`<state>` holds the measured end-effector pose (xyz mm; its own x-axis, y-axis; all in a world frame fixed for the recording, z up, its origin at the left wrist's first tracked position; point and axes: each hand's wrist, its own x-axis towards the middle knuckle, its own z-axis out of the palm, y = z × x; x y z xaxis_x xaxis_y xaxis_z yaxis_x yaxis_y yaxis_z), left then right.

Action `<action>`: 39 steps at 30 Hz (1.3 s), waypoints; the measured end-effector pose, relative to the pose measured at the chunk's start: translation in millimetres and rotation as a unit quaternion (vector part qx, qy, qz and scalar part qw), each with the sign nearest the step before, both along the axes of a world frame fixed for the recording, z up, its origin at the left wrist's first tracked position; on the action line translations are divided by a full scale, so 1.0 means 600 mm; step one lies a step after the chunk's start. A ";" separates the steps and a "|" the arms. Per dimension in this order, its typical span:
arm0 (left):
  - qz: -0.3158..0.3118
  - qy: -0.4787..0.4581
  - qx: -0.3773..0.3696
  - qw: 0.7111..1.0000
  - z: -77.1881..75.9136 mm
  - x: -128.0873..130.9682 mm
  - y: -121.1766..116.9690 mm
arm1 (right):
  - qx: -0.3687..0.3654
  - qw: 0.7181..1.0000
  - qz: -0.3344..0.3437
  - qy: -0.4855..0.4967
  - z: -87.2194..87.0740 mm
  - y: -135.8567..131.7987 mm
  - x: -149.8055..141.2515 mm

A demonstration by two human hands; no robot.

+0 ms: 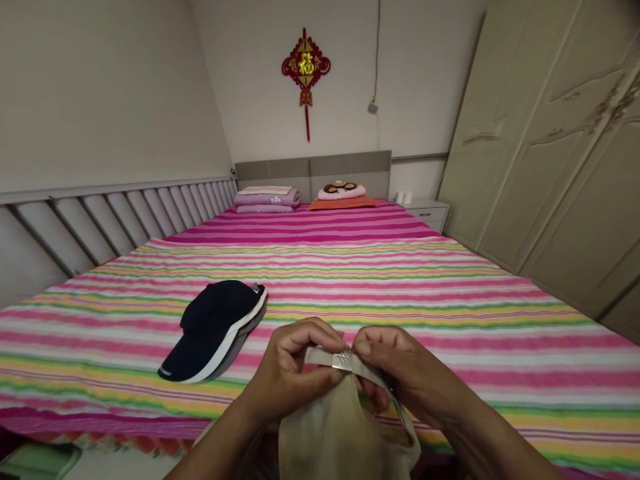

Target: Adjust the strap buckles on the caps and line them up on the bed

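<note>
A beige cap (pixel 325 433) hangs between my hands at the near edge of the bed, its back opening and strap turned up. With thumb and fingers my left hand (pixel 300 363) pinches the strap beside its metal buckle (pixel 343 361). My right hand (pixel 395 367) is closed on the same strap just right of the buckle, some fingers curled beneath it. The lower part of the cap runs out of the frame. To the left, a stack of caps (pixel 215 327) lies on the bed, a dark navy one on top with white and grey brims showing under it.
A striped sheet (pixel 450 320) covers the bed. Folded bedding (pixel 267 199) and a pink pillow (pixel 343 192) lie by the headboard (pixel 350 163). A slatted rail (pixel 125 213) borders the left side; a nightstand (pixel 425 212) and wardrobe (pixel 545 147) stand right. A green object (pixel 43 460) shows bottom left.
</note>
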<state>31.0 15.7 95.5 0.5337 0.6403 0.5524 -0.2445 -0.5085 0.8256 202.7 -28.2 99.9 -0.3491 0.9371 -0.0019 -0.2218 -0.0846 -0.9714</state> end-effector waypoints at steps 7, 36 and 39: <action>-0.011 -0.008 -0.035 0.999 -0.006 -0.009 0.008 | -0.045 0.999 0.018 -0.015 -0.002 0.002 0.010; -0.145 0.036 -0.434 0.888 0.004 -0.010 0.028 | -0.065 0.994 0.081 0.021 -0.005 0.022 0.025; -0.144 -0.010 -0.424 0.894 0.012 -0.016 0.048 | -0.073 0.987 0.131 0.062 -0.036 0.039 0.041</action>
<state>21.2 44.2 102.8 0.7397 0.6706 -0.0551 -0.2833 0.3846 0.8785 227.2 -5.0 78.3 -0.5858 0.8073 -0.0721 -0.2903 -0.2921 -0.9113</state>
